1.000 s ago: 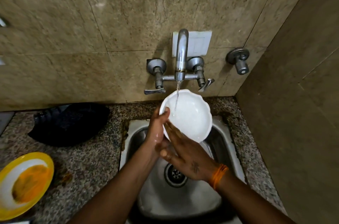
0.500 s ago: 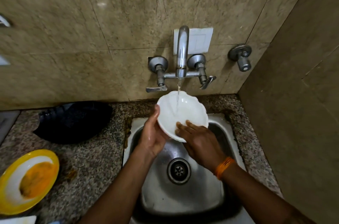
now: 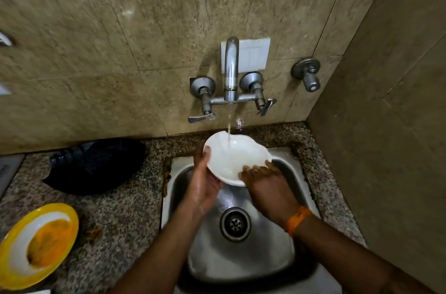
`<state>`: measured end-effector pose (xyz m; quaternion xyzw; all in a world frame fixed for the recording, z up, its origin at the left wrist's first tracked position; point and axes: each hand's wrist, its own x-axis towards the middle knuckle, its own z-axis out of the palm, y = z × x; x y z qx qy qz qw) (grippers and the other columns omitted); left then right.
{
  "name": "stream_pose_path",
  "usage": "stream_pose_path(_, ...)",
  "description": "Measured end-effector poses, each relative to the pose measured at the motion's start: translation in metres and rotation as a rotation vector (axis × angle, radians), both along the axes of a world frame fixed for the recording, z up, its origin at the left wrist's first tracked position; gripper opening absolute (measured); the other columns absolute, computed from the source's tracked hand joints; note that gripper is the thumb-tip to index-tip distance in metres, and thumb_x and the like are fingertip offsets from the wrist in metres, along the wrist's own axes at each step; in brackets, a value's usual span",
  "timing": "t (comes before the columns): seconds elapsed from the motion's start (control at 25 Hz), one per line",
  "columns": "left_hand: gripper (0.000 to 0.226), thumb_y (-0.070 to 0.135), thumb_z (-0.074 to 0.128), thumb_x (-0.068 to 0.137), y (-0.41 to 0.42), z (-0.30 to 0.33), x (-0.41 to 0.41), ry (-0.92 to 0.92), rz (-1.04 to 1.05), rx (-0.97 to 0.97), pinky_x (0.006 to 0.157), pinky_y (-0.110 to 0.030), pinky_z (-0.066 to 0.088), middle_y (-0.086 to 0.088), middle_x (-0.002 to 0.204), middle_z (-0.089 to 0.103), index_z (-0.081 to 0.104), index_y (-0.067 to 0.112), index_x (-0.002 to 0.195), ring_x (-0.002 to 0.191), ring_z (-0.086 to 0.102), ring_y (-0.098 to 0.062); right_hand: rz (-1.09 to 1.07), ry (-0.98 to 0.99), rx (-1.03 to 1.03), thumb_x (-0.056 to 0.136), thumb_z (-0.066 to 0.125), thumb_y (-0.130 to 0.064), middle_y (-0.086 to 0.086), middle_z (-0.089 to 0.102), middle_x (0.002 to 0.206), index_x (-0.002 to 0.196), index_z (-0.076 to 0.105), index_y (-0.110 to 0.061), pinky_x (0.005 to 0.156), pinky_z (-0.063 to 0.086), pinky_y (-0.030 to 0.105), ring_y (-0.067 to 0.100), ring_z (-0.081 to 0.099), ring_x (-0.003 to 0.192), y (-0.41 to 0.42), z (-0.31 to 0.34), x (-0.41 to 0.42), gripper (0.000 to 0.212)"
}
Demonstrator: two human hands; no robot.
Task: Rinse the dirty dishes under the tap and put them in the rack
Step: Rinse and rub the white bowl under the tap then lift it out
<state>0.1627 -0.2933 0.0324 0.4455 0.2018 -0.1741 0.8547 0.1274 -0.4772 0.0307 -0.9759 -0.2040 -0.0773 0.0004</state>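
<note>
— Where's the bowl?

— The white bowl (image 3: pixel 235 157) sits over the steel sink (image 3: pixel 299 187), under the tap (image 3: pixel 231 69), with a thin stream of water falling into it.

— And the hands?

— The left hand (image 3: pixel 205 187) grips the bowl's left rim, thumb over the edge, fingers beneath. The right hand (image 3: pixel 268 185) lies with straight fingers on the inside near the right rim.

— Anything else?

— A yellow plate (image 3: pixel 36 245) smeared orange lies on the granite worktop (image 3: pixel 125 216), left of the sink; a dark bag (image 3: pixel 96 166) lies by the wall.
</note>
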Motion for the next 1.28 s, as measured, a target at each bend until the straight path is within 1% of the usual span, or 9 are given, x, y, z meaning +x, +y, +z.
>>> stream_pose_path(0.16,0.055,0.013,0.061,0.098,-0.027,-0.004,-0.016,-0.041,0.301,0.196,0.082,-0.047,0.064,-0.009,0.137,0.065,0.049,0.036,0.146,0.117,0.067,-0.035,0.085,0.033,0.108,0.080,0.066,-0.022,0.007,0.077,0.105,0.113,0.070,-0.017,0.087,0.058,0.039,0.027,0.073,0.092,0.032,-0.005,-0.010,0.034)
stream_pose_path(0.36,0.048,0.033,0.060,0.095,0.047,-0.010,0.002,0.083,-0.062,0.098,0.092,-0.051,0.058,-0.017,0.133,0.069,0.060,0.021,0.141,0.118,0.067,-0.040,0.293,-0.038,0.054,0.077,0.077,-0.018,0.000,0.071,0.127,0.120,0.071,-0.020,0.111,0.044,0.054,0.025,0.060,0.130,-0.036,-0.013,0.006,0.044)
stream_pose_path(0.48,0.063,0.039,0.070,0.088,0.014,0.000,-0.017,0.056,0.058,0.018,0.090,-0.053,0.059,-0.014,0.132,0.070,0.054,0.020,0.146,0.120,0.066,-0.039,0.160,-0.064,0.053,0.070,0.073,-0.009,0.004,0.075,0.106,0.108,0.072,-0.018,0.113,0.044,0.050,0.028,0.069,0.110,-0.009,-0.008,0.008,0.038)
stream_pose_path(0.6,0.061,0.016,0.063,0.096,-0.027,0.000,-0.040,-0.106,0.217,0.065,0.080,-0.046,0.061,-0.003,0.137,0.068,0.044,0.036,0.150,0.119,0.068,-0.032,0.085,-0.057,0.151,0.075,0.068,-0.012,0.005,0.075,0.089,0.101,0.069,-0.017,0.107,0.047,0.043,0.027,0.073,0.085,0.033,-0.009,-0.003,0.027)
stream_pose_path(0.72,0.045,0.024,0.051,0.099,-0.012,-0.002,-0.027,0.034,0.272,0.114,0.077,-0.045,0.061,-0.009,0.129,0.071,0.054,0.026,0.144,0.112,0.070,-0.031,0.230,-0.095,0.173,0.077,0.071,-0.011,0.005,0.073,0.108,0.110,0.069,-0.018,0.110,0.045,0.048,0.028,0.069,0.108,0.019,-0.016,-0.010,0.033)
stream_pose_path(0.88,0.044,0.045,0.051,0.098,0.036,0.000,-0.009,0.127,0.072,0.199,0.092,-0.060,0.056,-0.013,0.123,0.073,0.063,0.021,0.133,0.112,0.068,-0.037,0.203,-0.105,0.233,0.086,0.070,-0.008,0.005,0.067,0.121,0.113,0.069,-0.020,0.111,0.039,0.057,0.033,0.051,0.137,-0.018,-0.010,-0.002,0.029)
stream_pose_path(0.96,0.056,0.066,0.043,0.095,0.043,0.001,-0.007,0.135,-0.033,0.252,0.091,-0.058,0.056,-0.008,0.121,0.076,0.067,0.027,0.129,0.110,0.070,-0.033,0.172,0.054,0.439,0.092,0.068,-0.012,0.005,0.067,0.117,0.113,0.067,-0.018,0.098,0.050,0.048,0.028,0.059,0.123,-0.011,-0.010,-0.009,0.021)
stream_pose_path(1.08,0.073,0.091,0.043,0.073,0.049,-0.009,-0.013,0.148,-0.052,0.355,0.100,-0.052,0.047,0.005,0.124,0.075,0.070,0.043,0.121,0.117,0.066,-0.021,-0.048,0.461,1.139,0.099,0.068,-0.020,-0.004,0.073,0.115,0.121,0.067,-0.021,0.089,0.057,0.039,0.016,0.069,0.107,0.018,-0.003,-0.028,0.022)
stream_pose_path(1.28,0.050,0.066,0.053,0.093,0.059,-0.038,-0.037,0.225,-0.010,0.352,0.072,-0.040,0.060,-0.002,0.121,0.074,0.063,0.036,0.132,0.108,0.070,-0.027,-0.337,1.055,1.888,0.099,0.065,-0.021,0.015,0.069,0.131,0.134,0.063,-0.014,0.083,0.061,0.059,0.040,0.067,0.117,0.029,-0.011,-0.042,0.036)
